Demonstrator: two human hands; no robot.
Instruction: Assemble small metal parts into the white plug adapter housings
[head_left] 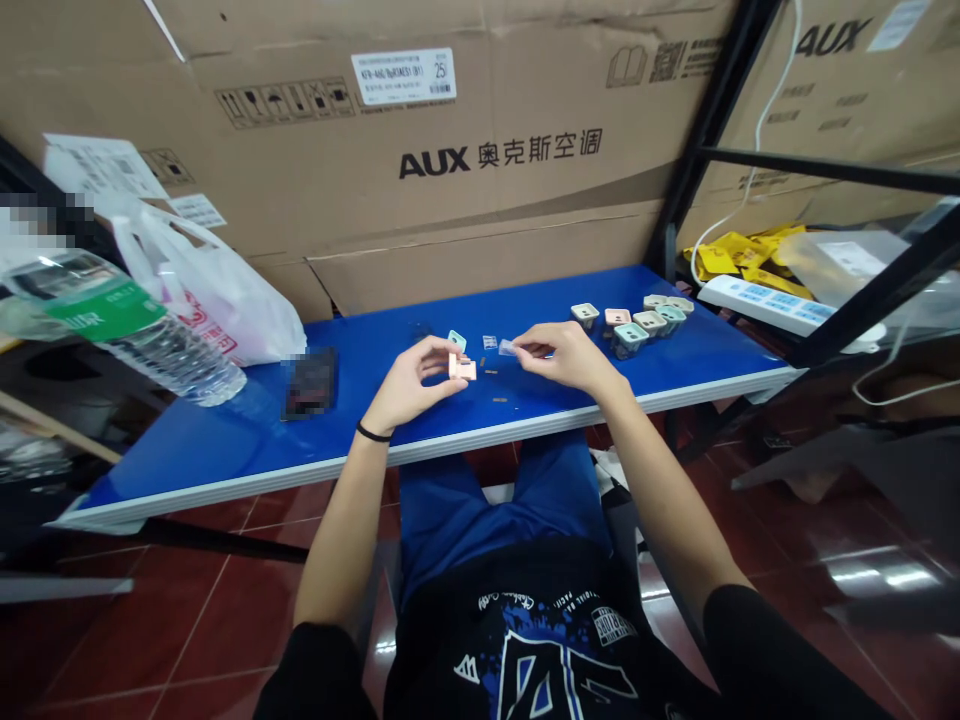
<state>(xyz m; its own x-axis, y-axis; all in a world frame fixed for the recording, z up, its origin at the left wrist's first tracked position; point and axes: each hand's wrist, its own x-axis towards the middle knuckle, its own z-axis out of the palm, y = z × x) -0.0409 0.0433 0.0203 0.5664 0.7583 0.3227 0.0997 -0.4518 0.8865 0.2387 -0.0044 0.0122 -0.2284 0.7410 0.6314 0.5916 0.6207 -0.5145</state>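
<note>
Between the thumb and fingers of my left hand (412, 380) is a small pink plastic piece (463, 368) with a dark slot. My right hand (559, 355) pinches a small clear plastic piece (507, 348) just to the right of it; the two pieces are apart. Behind my left fingertips a mint-green piece (457, 341) shows in part, and I cannot tell whether it touches the hand. On the blue table (360, 420) between my hands lie a small printed clear bag (490, 342) and several tiny brownish strips (491, 372).
Several small lidded boxes (630, 338) in mint, pink and cream stand at the right. A dark phone-like object (310, 385), a water bottle (127, 320) and a white plastic bag (210, 280) are on the left. Cardboard boxes (495, 220) rise behind; a power strip (772, 305) lies right.
</note>
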